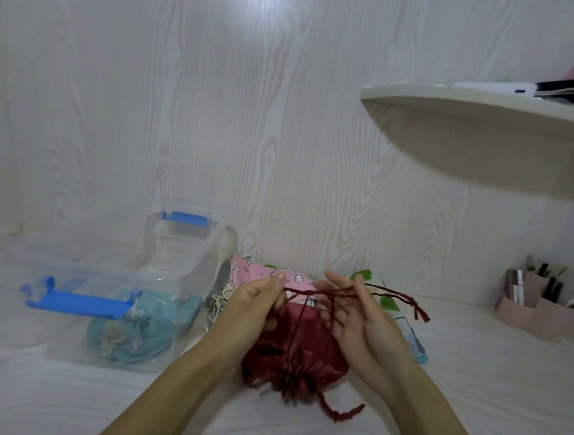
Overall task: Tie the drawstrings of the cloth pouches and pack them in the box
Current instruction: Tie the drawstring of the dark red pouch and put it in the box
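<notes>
We look down on a white wood-grain table (pixel 434 417) that runs back to a wall (pixel 218 109) panelled in the same pale grain. A rounded white shelf (pixel 491 137) juts out at upper right and carries a white power bank (pixel 495 86) beside something black. Against the wall at far right stands a pink organizer (pixel 539 316) holding small cosmetic tubes; any print on them is too small for us to read.

The dark red pouch (pixel 306 349) lies on the table between the wrists, its gathered mouth toward us. The left hand (pixel 254 304) is curled, pinching the red drawstring (pixel 392 296). The right hand (pixel 357 312) has its fingers stretched out with the cord crossing them; we cannot tell whether they pinch it.

To the left sits the clear box (pixel 187 250) with blue latches (pixel 78 302), a teal pouch (pixel 139 329) inside. Behind the hands lie a pink cloud-print pouch (pixel 257 271) and a leaf-print pouch (pixel 388 302).
</notes>
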A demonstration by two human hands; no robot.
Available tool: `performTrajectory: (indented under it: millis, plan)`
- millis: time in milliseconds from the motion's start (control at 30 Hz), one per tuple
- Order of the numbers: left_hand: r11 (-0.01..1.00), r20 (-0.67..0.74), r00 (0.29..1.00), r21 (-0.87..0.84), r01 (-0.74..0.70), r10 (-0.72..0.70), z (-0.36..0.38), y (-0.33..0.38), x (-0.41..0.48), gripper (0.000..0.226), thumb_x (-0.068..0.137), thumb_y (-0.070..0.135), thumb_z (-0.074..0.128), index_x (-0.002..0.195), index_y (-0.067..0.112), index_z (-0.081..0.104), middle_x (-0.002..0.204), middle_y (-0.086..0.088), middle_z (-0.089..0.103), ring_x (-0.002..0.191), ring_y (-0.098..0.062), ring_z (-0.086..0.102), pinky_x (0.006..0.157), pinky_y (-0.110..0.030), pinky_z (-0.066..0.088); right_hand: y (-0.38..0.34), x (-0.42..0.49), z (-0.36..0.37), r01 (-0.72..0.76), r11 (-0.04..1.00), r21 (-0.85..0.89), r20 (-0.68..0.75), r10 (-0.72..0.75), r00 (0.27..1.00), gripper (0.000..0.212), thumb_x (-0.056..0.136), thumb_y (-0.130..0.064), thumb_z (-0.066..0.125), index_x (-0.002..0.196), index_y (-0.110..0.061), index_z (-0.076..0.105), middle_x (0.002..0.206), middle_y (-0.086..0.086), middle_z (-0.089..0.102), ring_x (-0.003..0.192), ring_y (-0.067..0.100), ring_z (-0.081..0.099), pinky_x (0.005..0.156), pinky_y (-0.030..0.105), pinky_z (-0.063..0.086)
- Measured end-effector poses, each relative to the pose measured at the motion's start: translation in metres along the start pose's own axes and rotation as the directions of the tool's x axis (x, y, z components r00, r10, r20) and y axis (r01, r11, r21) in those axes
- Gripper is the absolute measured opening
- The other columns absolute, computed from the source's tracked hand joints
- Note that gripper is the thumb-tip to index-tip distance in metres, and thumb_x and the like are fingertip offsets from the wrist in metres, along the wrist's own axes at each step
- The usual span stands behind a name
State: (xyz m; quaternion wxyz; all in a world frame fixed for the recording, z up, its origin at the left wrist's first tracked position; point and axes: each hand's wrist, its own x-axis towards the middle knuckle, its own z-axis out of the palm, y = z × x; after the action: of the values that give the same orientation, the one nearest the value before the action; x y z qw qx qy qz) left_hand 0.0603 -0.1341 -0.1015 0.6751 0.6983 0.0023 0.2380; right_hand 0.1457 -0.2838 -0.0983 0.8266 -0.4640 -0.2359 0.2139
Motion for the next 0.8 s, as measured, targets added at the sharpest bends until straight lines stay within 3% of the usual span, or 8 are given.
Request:
performTrajectory:
  millis: [100, 167, 233, 300, 367, 467, 667, 800]
  plan:
    - [0.994, -0.15, 0.988, -0.105, 0.016, -0.031, -0.001, -0.003, 0.005, 0.047, 0.098, 0.037, 0.044, 0.054, 0.019, 0.044, 0.067, -0.006, 0.06, 0.061, -0.012, 0.053, 0.058, -0.022, 0.038, -0.006, 0.0, 0.0, 0.027, 0.972, 0.235, -0.077, -0.009, 0.997, 0.041, 0.096, -0.033, 0.046, 0.071, -0.008, 0.066, 0.083, 0.011, 0.071, 0.084, 0.019, 0.072, 0.097, 0.035, 0.052]
    - [0.869, -0.106, 0.986, -0.492, 0.057, -0.125, -0.002, 0.0, 0.01, 0.046, 0.099, 0.032, 0.043, 0.056, 0.016, 0.04, 0.07, -0.003, 0.067, 0.075, -0.013, 0.066, 0.072, -0.024, 0.047, -0.01, -0.002, 0.0, 0.005, 0.934, 0.358, -0.113, 0.037, 0.993, 0.044, 0.1, -0.031, 0.043, 0.059, -0.013, 0.047, 0.056, 0.003, 0.052, 0.053, 0.014, 0.06, 0.064, 0.029, 0.061]
    - [0.564, 0.048, 0.977, -0.81, 0.158, -0.206, -0.007, 0.009, 0.009, 0.048, 0.099, 0.032, 0.042, 0.055, 0.016, 0.039, 0.057, 0.001, 0.057, 0.057, -0.01, 0.062, 0.056, -0.021, 0.051, -0.011, -0.005, -0.001, -0.047, 0.948, 0.315, -0.129, 0.091, 0.988, 0.047, 0.1, -0.032, 0.042, 0.056, -0.016, 0.038, 0.05, -0.002, 0.03, 0.038, 0.009, 0.034, 0.038, 0.021, 0.043]
    - [0.455, 0.127, 0.955, -0.857, 0.242, -0.27, -0.012, 0.01, 0.009, 0.048, 0.099, 0.032, 0.043, 0.054, 0.018, 0.036, 0.047, 0.005, 0.033, 0.034, -0.005, 0.036, 0.031, -0.013, 0.031, -0.009, -0.005, -0.004, -0.088, 0.991, 0.097, -0.125, 0.1, 0.987, 0.048, 0.101, -0.035, 0.04, 0.057, -0.017, 0.035, 0.05, -0.004, 0.023, 0.037, 0.006, 0.022, 0.033, 0.017, 0.023]
    - [0.615, 0.101, 0.934, -0.727, 0.304, -0.342, -0.015, 0.009, 0.009, 0.046, 0.099, 0.03, 0.044, 0.056, 0.021, 0.031, 0.047, 0.007, 0.023, 0.032, -0.004, 0.02, 0.027, -0.012, 0.012, -0.01, -0.003, -0.011, -0.099, 0.985, -0.138, -0.131, 0.081, 0.988, 0.05, 0.102, -0.036, 0.039, 0.055, -0.019, 0.034, 0.05, -0.005, 0.021, 0.038, 0.004, 0.017, 0.035, 0.017, 0.011]
    - [0.904, -0.034, 0.944, -0.303, 0.302, -0.327, -0.017, 0.004, 0.008, 0.045, 0.099, 0.026, 0.045, 0.058, 0.022, 0.028, 0.047, 0.007, 0.023, 0.035, -0.004, 0.017, 0.033, -0.009, 0.011, -0.018, -0.003, -0.021, -0.115, 0.932, -0.344, -0.152, 0.065, 0.986, 0.052, 0.102, -0.036, 0.04, 0.054, -0.021, 0.028, 0.049, -0.005, 0.019, 0.04, 0.006, 0.014, 0.035, 0.017, 0.011]
    - [0.933, 0.033, 0.935, 0.088, 0.348, -0.352, -0.017, 0.007, 0.001, 0.044, 0.098, 0.025, 0.045, 0.058, 0.023, 0.027, 0.048, 0.004, 0.023, 0.037, -0.006, 0.014, 0.039, -0.011, 0.011, -0.026, -0.005, -0.028, -0.158, 0.838, -0.523, -0.174, 0.077, 0.982, 0.049, 0.102, -0.035, 0.042, 0.057, -0.017, 0.035, 0.051, -0.002, 0.023, 0.043, 0.009, 0.016, 0.038, 0.018, 0.014]
    - [0.969, 0.244, 0.938, 0.065, 0.237, -0.245, -0.008, 0.013, -0.005, 0.043, 0.1, 0.03, 0.044, 0.059, 0.02, 0.034, 0.05, 0.004, 0.033, 0.041, -0.006, 0.02, 0.037, -0.013, 0.016, -0.015, -0.006, -0.015, 0.057, 0.438, -0.897, -0.018, -0.164, 0.986, 0.036, 0.096, -0.023, 0.056, 0.071, 0.001, 0.066, 0.057, 0.002, 0.042, 0.048, 0.008, 0.035, 0.047, 0.022, 0.03]
